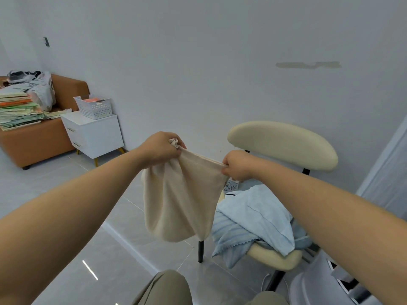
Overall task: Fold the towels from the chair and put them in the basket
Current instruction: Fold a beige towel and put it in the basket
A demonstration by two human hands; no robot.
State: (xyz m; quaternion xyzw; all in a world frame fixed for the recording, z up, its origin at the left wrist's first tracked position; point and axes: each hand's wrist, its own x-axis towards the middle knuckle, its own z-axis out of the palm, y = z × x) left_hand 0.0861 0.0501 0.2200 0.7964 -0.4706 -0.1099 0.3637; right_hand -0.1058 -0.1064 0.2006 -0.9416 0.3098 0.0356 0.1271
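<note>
cream towel (180, 199) held over grey tile floor (66, 183); white wall (198, 62) behind

Left arm: bare, stretched forward from the lower left, forearm rising to the hand. Left hand (161, 148): knuckles up, fingers curled, bunching one top corner of the cream towel (180, 199). Right arm: bare, extended from the right edge, wrist straight. Right hand (236, 165): slightly lower than the left, fingers curled, gripping the opposite corner. Hands held apart at one reach, the towel's upper edge taut between them.
</note>
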